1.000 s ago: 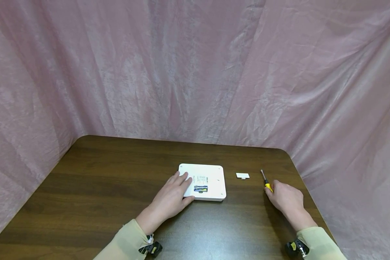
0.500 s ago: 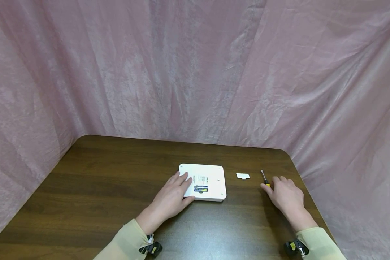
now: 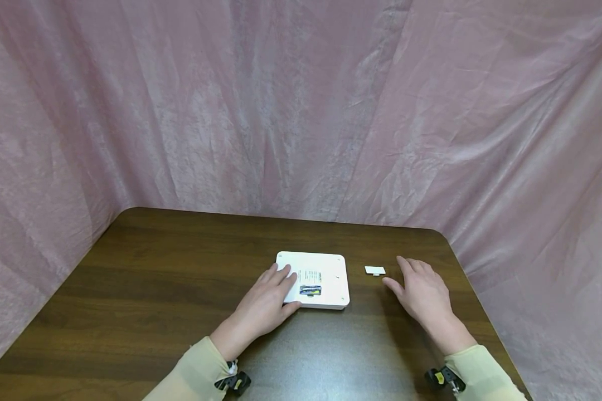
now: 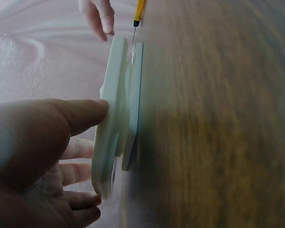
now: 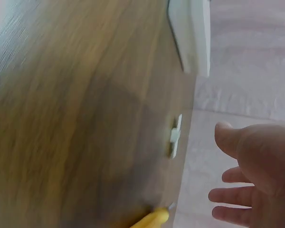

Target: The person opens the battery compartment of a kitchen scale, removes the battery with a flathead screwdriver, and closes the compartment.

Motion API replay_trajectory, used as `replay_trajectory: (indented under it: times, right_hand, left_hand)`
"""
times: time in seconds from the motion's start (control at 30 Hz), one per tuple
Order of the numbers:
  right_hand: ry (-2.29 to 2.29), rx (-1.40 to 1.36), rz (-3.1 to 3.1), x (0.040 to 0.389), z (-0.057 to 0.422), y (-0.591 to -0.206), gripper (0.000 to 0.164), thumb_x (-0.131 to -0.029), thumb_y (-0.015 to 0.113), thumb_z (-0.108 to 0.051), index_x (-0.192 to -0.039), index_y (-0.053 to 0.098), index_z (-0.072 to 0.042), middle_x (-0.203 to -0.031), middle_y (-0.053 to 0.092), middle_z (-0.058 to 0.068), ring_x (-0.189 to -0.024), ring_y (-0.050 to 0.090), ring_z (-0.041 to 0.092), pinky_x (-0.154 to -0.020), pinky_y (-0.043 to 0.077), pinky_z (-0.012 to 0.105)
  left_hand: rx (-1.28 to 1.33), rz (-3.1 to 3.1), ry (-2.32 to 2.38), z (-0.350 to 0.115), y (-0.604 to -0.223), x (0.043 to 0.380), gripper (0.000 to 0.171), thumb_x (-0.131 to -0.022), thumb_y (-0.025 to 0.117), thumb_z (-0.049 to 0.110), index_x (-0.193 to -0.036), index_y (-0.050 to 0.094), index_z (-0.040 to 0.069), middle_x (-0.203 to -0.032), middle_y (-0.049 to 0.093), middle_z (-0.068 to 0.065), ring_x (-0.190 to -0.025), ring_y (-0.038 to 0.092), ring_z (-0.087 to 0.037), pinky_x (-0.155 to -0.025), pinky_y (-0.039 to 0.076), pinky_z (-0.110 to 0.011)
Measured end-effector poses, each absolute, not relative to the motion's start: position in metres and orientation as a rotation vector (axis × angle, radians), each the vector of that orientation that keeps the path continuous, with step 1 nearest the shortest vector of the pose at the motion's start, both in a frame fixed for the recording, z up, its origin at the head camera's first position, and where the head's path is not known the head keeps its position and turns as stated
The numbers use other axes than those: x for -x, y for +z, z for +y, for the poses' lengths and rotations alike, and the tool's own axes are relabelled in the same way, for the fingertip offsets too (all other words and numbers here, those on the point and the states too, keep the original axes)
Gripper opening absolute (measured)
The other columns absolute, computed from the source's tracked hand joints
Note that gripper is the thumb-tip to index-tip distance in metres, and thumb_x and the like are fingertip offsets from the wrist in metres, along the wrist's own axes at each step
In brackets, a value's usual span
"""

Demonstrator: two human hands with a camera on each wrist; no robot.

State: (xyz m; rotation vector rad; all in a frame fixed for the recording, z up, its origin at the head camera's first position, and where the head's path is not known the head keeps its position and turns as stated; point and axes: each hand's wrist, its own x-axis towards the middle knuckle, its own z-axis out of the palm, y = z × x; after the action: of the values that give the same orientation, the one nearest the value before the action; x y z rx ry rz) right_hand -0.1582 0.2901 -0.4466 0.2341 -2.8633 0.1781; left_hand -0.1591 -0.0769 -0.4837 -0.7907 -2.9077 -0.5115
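A white, flat square device (image 3: 331, 287), looking like a kitchen scale turned underside up, lies on the table. Batteries (image 3: 310, 290) show in its uncovered compartment. My left hand (image 3: 262, 303) rests on the device's left side, fingers extended over the top, with the thumb (image 4: 88, 114) at the near edge. To the right lies a small white battery cover (image 3: 375, 270). My right hand (image 3: 423, 292) hovers just right of that cover, fingers spread, holding nothing. A screwdriver (image 5: 154, 219) with a yellow handle lies on the table below it, hidden by the hand in the head view.
The brown wooden table (image 3: 180, 267) has rounded far corners. Pink curtains (image 3: 281, 111) hang behind it and along both sides. A small black camera is strapped at each wrist.
My right hand has let go of the screwdriver, lifted, and moved left toward the battery cover with its fingers opening. The left hand and the device have stayed in place.
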Motion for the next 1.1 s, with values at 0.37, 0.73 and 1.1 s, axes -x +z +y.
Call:
replay_trajectory:
  times: [0.37,0.73,1.1]
  right_hand:
    - [0.246,-0.517,-2.784,0.159,0.243,-0.451,0.067,-0.099,0.086,-0.036,-0.148,0.064,0.003,-0.143,0.069,0.024,-0.137,0.062,0.047,-0.116,0.047,0.065]
    - [0.359,-0.678,-2.763,0.159,0.211,-0.455,0.057,-0.098,0.088,-0.031,-0.143,0.068,-0.002,-0.143,0.070,0.016,-0.143,0.059,0.040,-0.122,0.043,0.062]
    - [0.456,-0.781,-2.757,0.160,0.181,-0.460,0.038,-0.100,0.086,-0.025,-0.130,0.074,-0.006,-0.135,0.074,0.011,-0.140,0.062,0.037,-0.119,0.047,0.057]
  left_hand:
    - [0.779,-2.925,-0.524,-0.078,-0.485,0.159,0.065,-0.105,0.078,0.041,-0.155,0.063,0.002,-0.167,0.050,-0.022,-0.157,0.040,-0.049,-0.129,0.034,-0.059]
    - [0.780,-2.920,-0.524,-0.077,-0.484,0.159,0.065,-0.105,0.079,0.041,-0.154,0.063,0.002,-0.166,0.050,-0.022,-0.157,0.040,-0.050,-0.129,0.034,-0.059]
    - [0.795,-2.903,-0.519,-0.078,-0.485,0.160,0.065,-0.104,0.079,0.041,-0.153,0.064,0.001,-0.165,0.052,-0.023,-0.155,0.042,-0.051,-0.128,0.035,-0.059]
